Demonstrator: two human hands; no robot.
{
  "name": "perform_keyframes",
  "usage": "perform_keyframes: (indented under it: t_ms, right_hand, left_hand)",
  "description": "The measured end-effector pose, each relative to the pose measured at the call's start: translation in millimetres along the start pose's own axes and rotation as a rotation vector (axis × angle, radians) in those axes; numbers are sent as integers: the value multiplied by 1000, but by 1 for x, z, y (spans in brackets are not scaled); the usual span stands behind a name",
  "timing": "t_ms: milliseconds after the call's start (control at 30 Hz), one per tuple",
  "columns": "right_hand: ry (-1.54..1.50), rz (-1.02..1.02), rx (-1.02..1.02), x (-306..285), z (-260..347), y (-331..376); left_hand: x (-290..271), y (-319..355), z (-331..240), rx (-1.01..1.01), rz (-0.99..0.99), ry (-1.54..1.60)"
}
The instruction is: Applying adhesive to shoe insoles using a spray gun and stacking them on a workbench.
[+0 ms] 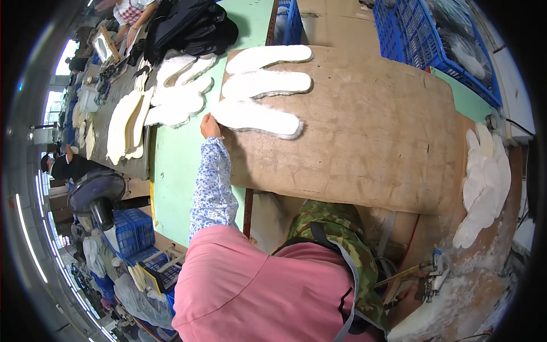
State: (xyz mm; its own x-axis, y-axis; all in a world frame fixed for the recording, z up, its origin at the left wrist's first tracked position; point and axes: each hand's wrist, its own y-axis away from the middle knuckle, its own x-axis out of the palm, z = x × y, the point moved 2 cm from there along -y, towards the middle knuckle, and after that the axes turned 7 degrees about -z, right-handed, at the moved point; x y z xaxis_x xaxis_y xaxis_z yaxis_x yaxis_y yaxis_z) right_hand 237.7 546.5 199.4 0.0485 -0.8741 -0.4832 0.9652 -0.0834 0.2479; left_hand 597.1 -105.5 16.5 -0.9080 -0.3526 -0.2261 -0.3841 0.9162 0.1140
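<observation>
Hands first: left hand [209, 125], at the end of a blue-and-white patterned sleeve [212, 182], reaches far forward and touches the left tip of the nearest white insole [256, 118]; fingers appear pinched narrow on that tip, though the grip itself is too small to confirm. Right hand [411, 293] sits low and near on the right, closed around a spray tool [430, 276] with a thin nozzle; the fingers are partly hidden.

Key relation: the touched insole lies with its long axis running left to right across the brown board [370, 131], extending rightward away from the left hand. The left hand is at it; the right hand is well apart, near and to the right.

Left to right:
- Far left: a long table with a row of pale insoles [128, 122] lying lengthwise, and a dark fan [97, 194] below it.
- Near left: blue crates [134, 228] on the floor.
- Left of centre: a loose heap of white insoles [179, 94] on the green tabletop [176, 165].
- Centre, far: two further white insoles [268, 71] parallel to the touched one, stacked farther back on the board.
- Far right: a blue plastic basket [424, 43] holding pale goods.
- Right edge: a fanned pile of white insoles [484, 182], long axes running near to far.

No labels or signs can be made out.
</observation>
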Motion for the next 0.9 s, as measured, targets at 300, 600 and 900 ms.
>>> perform_keyframes:
  t_ms: [300,600,900]
  right_hand:
    - [38,-77,40,7,18,19]
    - [66,-114,74,6,26,25]
    - [-23,-160,149,0,-3,33]
  left_hand:
    - [1,-11,-5,319,-259,-562]
    - [-16,0,-12,176,-403,-178]
    - [91,170,-105,833,246,-236]
